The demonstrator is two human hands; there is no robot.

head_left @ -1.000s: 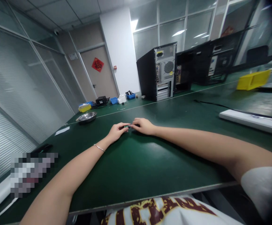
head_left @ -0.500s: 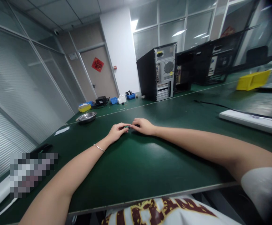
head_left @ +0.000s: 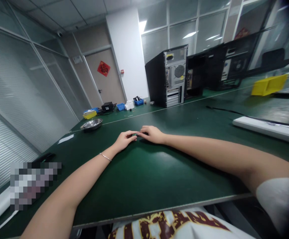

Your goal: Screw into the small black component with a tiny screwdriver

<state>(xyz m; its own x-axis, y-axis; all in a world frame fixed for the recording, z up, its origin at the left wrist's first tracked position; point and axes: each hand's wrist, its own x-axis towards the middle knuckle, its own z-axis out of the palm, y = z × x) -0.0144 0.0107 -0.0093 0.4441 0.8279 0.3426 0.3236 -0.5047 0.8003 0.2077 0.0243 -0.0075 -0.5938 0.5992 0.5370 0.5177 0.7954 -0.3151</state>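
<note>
Between my two hands, just above the green tabletop [head_left: 146, 172], is a small green piece like a bare circuit board [head_left: 135, 134], with a pale, shiny bit at its right end. My left hand [head_left: 125, 139] pinches its left side between thumb and fingers. From the right, my right hand [head_left: 152, 134] meets it, thumb and fingertips closed at the shiny end. Fingers cover most of the piece, so its exact kind cannot be made out.
A metal bowl [head_left: 92, 124] and a slip of white paper [head_left: 66, 139] lie to the left. Computer cases [head_left: 175, 76] stand at the back. Rightward are a white power strip [head_left: 269, 127], a black cable [head_left: 224, 110] and a yellow bin [head_left: 269, 85]. Small blue trays [head_left: 139, 102] sit behind.
Both hands stay in nearly the same place. The fingertips and the small green piece have shifted very slightly.
</note>
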